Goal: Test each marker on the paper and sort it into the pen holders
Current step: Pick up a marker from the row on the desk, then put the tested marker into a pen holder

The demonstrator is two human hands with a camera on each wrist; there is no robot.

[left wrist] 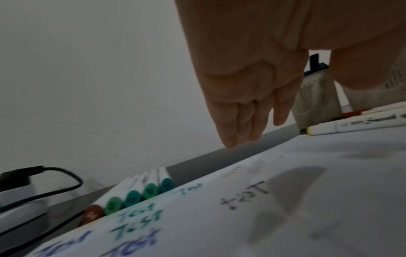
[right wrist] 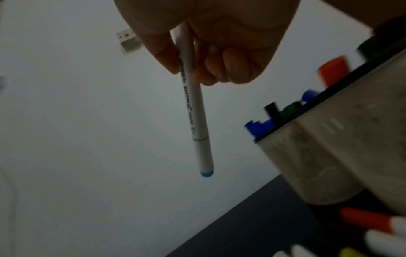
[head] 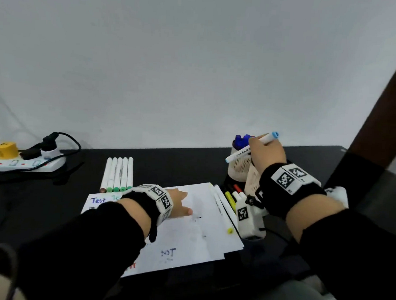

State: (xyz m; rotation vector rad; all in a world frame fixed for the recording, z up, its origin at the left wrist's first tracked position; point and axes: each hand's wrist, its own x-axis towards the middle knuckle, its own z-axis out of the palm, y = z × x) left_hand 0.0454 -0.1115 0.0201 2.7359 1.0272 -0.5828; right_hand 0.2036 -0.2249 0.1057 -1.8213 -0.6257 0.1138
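Right hand [head: 266, 153] grips blue-capped marker [head: 250, 148] tilted, lower end pointing left.

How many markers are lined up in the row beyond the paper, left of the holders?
5 by the head view: the row of markers lies side by side beyond the paper, one brown-capped at the left, four green-capped. None looks hidden; the left wrist view agrees.
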